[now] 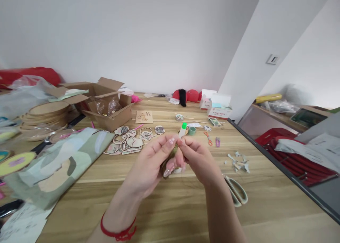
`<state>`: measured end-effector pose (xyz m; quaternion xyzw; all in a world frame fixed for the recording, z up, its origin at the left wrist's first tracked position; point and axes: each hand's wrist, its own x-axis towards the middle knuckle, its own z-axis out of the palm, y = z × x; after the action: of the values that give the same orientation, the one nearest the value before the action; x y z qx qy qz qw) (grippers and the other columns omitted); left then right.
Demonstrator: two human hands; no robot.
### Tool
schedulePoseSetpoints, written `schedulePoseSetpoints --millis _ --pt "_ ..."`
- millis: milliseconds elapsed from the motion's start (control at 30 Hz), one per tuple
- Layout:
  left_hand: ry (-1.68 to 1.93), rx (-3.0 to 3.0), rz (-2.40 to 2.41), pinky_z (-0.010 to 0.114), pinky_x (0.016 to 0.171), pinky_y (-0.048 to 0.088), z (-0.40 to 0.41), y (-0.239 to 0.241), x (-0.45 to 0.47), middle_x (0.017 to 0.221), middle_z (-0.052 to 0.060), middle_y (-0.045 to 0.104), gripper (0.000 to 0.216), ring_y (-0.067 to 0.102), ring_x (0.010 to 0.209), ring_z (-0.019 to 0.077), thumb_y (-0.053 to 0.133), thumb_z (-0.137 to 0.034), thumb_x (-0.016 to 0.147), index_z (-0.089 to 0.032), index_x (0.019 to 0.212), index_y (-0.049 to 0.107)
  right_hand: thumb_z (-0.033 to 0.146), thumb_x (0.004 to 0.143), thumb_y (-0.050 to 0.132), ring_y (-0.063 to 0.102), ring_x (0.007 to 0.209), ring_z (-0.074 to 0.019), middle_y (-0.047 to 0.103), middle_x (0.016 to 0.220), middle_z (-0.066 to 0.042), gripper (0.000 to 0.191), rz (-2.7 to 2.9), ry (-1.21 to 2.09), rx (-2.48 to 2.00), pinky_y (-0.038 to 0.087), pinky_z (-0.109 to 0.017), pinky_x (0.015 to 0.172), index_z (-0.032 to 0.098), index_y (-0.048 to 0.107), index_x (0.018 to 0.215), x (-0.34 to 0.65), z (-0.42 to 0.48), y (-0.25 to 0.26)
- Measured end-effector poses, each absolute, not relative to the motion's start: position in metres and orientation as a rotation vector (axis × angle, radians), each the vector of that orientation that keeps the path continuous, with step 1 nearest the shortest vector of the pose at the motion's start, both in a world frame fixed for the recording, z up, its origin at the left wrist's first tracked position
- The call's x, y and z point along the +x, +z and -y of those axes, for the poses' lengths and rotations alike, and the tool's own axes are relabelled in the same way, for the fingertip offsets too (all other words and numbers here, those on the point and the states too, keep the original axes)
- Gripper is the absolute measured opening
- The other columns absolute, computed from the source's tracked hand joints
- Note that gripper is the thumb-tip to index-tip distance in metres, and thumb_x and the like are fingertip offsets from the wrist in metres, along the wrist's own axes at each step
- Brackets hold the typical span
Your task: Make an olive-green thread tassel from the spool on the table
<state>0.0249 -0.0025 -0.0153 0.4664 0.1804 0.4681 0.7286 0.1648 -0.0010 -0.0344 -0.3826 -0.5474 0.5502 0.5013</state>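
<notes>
My left hand and my right hand meet above the middle of the table. Between them is a small olive-green piece, mostly covered by my fingers, so its exact kind is hidden. The thumb and fingers of my left hand hold it, and my right fingertips pinch its upper end. Just behind the hands rises a glue stick with a bright green cap. A roll of green tape lies behind my right hand. Scissors with pale handles rest beside my right forearm, their blades hidden.
Wooden cutouts lie in a pile left of my hands. Farther left are patterned fabric, an open cardboard box and stacked hoops. On the right are orange scissors, paper scraps and the table's dark edge.
</notes>
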Motion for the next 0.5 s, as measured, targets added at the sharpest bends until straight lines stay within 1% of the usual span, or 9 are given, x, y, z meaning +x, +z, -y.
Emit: schedulePoseSetpoints --millis 67,133,200,267,367,433,500 --pt "1.054 1.117 -0.442 0.016 0.052 0.040 0.0013 -0.0161 0.0251 0.059 0.001 0.063 0.021 0.046 0.052 0.0081 0.059 -0.034 0.091 -0.016 0.080 0.062 0.055 0.086 0.059 0.044 0.050 -0.0100 0.050 0.050 0.004 0.048 1.347 1.329 -0.887 0.030 -0.025 0.051 0.020 0.044 0.058 0.1637 0.0005 -0.0344" --pt "1.060 1.202 -0.469 0.021 0.062 0.047 -0.0003 -0.0168 0.0245 0.066 0.004 0.067 0.021 0.056 0.062 0.0117 0.062 -0.036 0.089 -0.016 0.083 0.065 0.057 0.084 0.060 0.040 0.047 -0.0090 0.047 0.049 0.005 0.048 1.334 1.309 -0.890 0.029 -0.025 0.049 0.020 0.044 0.058 0.1638 -0.0003 -0.0347" --pt "1.051 1.255 -0.478 0.025 0.069 0.050 -0.0011 -0.0167 0.0235 0.072 0.005 0.070 0.020 0.061 0.068 0.0146 0.062 -0.036 0.088 -0.016 0.086 0.067 0.057 0.079 0.065 0.034 0.045 -0.0079 0.042 0.047 0.007 0.047 1.297 1.291 -0.914 0.025 -0.024 0.046 0.020 0.046 0.060 0.1651 -0.0014 -0.0348" --pt "1.053 1.296 -0.499 0.028 0.074 0.050 -0.0007 -0.0159 0.0224 0.075 0.006 0.071 0.019 0.063 0.069 0.0156 0.062 -0.034 0.089 -0.016 0.086 0.069 0.057 0.075 0.069 0.031 0.045 -0.0077 0.040 0.048 0.008 0.045 1.282 1.286 -0.920 0.022 -0.023 0.044 0.019 0.047 0.062 0.1667 -0.0024 -0.0341" --pt "1.119 1.423 -0.610 0.029 0.079 0.048 0.0007 -0.0152 0.0218 0.074 0.005 0.069 0.016 0.063 0.075 0.0166 0.061 -0.026 0.089 -0.018 0.081 0.072 0.056 0.072 0.072 0.029 0.047 -0.0079 0.038 0.049 0.008 0.047 1.314 1.274 -0.918 0.022 -0.023 0.045 0.019 0.046 0.058 0.1682 -0.0041 -0.0322" --pt "1.189 1.559 -0.718 0.028 0.078 0.046 0.0008 -0.0159 0.0221 0.076 0.004 0.068 0.015 0.061 0.079 0.0169 0.064 -0.023 0.087 -0.021 0.077 0.075 0.055 0.073 0.072 0.029 0.049 -0.0080 0.037 0.051 0.007 0.047 1.328 1.243 -0.938 0.022 -0.023 0.047 0.019 0.046 0.057 0.1691 -0.0059 -0.0321" --pt "1.262 1.673 -0.788 0.027 0.075 0.044 0.0000 -0.0174 0.0223 0.079 0.004 0.063 0.013 0.057 0.080 0.0166 0.069 -0.023 0.082 -0.024 0.074 0.078 0.054 0.076 0.071 0.031 0.051 -0.0085 0.039 0.054 0.006 0.045 1.335 1.227 -0.947 0.023 -0.023 0.049 0.018 0.048 0.059 0.1705 -0.0086 -0.0338"
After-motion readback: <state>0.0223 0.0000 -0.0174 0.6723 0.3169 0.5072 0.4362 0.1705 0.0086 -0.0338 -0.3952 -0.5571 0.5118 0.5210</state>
